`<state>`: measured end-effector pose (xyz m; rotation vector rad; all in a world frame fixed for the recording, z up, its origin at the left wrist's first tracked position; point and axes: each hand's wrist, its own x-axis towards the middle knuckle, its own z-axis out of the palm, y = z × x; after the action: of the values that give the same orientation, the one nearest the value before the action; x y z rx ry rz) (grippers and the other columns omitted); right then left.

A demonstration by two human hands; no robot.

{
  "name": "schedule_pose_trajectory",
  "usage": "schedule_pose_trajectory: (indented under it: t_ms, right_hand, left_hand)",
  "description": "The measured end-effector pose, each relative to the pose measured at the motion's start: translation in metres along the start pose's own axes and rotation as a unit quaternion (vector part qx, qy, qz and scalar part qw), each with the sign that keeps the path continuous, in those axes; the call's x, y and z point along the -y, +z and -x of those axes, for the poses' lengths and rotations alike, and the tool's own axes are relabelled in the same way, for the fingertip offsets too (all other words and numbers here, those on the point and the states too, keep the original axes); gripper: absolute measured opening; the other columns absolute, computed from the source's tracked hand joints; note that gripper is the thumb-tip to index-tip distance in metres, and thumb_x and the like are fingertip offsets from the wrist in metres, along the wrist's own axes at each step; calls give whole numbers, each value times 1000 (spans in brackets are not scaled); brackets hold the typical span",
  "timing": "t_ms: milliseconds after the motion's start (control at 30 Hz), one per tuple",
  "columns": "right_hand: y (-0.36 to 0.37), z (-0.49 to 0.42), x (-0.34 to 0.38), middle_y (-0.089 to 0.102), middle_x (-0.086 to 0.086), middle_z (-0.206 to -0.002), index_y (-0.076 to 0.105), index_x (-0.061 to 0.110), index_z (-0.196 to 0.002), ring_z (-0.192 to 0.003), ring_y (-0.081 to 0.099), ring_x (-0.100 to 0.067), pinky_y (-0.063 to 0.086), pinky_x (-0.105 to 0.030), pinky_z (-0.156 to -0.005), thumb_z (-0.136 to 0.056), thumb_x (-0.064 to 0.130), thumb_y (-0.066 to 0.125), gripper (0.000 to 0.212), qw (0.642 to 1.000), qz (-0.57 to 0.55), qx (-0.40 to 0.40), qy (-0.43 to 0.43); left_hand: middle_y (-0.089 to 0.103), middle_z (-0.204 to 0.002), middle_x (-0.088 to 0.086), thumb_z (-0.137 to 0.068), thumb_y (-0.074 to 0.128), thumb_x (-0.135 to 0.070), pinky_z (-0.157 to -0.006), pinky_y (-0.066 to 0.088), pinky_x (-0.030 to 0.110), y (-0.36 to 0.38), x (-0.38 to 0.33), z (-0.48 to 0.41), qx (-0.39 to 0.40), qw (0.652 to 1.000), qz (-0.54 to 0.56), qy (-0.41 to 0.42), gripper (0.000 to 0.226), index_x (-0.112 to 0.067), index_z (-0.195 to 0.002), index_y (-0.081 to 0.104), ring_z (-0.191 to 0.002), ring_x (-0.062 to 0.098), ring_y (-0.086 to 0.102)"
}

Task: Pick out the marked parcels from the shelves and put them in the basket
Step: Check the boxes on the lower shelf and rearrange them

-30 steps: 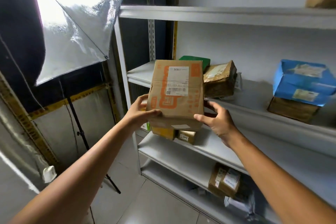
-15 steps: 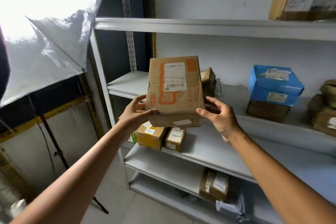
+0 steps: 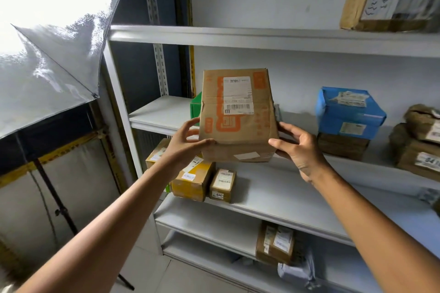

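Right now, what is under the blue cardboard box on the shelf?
A flat brown cardboard box sits under the blue cardboard box. Only its front side shows; its top is covered, so any label there cannot be seen.

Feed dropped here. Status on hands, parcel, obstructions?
Left hand and right hand grip brown parcel at its lower sides. Parcel held clear of shelves, label toward camera. Nothing blocking it; basket not in view.
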<state>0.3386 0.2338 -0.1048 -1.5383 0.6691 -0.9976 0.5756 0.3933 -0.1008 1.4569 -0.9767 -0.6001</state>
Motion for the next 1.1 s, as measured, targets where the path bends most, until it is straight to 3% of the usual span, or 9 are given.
schedule_pose_trajectory:
  t_ms: [167,300,433,567,767,1000,1100]
  right_hand:
    - [-2,-1,-1,66,1,-126,61,21,-131,-107,69,-20,57,-45,-93,-81,9,77,54,999,-36,-10,7]
    - [-4,-1,5,68,4,-123,61,22,-130,-108,69,-22,54,-46,-97,-84,6,73,51,998,-63,-12,13]
    - [-8,1,12,68,7,-122,61,27,-125,-110,67,-22,53,-47,-98,-86,6,70,46,998,-67,-5,15]
    - [-12,3,14,68,6,-121,63,28,-121,-110,67,-22,52,-48,-100,-86,4,68,44,997,-79,-5,25]
    - [-13,5,14,69,7,-118,64,28,-118,-113,64,-22,51,-50,-100,-88,0,64,41,996,-88,-5,30]
    - [-12,4,14,69,6,-120,61,19,-131,-115,64,-24,51,-49,-99,-88,0,64,47,996,-88,-4,32]
    - [-11,6,14,70,8,-116,62,21,-129,-113,65,-22,52,-46,-97,-89,0,64,45,996,-83,-1,30]
  left_hand:
    - [62,-120,-1,-80,81,-20,-68,59,21,1,-14,-2,-14,999,-33,33,75,-28,-145,43,-101,13,65]
    - [60,-125,2,-79,82,-30,-74,59,30,2,-24,-2,-29,995,-79,55,78,-31,-145,41,-107,16,63]
    - [57,-129,1,-79,81,-36,-75,52,25,8,-32,1,-54,988,-129,72,79,-32,-146,40,-115,18,55]
    - [56,-131,4,-78,82,-35,-85,58,38,13,-38,6,-59,987,-130,69,80,-32,-145,40,-118,23,56]
    - [52,-131,2,-78,82,-38,-67,53,22,19,-42,12,-69,984,-148,71,79,-37,-144,38,-115,18,54]
    - [53,-130,3,-77,81,-40,-76,56,32,17,-42,16,-78,982,-156,78,78,-36,-144,39,-113,19,55]
    - [52,-130,4,-78,81,-40,-74,55,29,17,-40,17,-77,981,-158,78,78,-36,-143,40,-112,19,55]
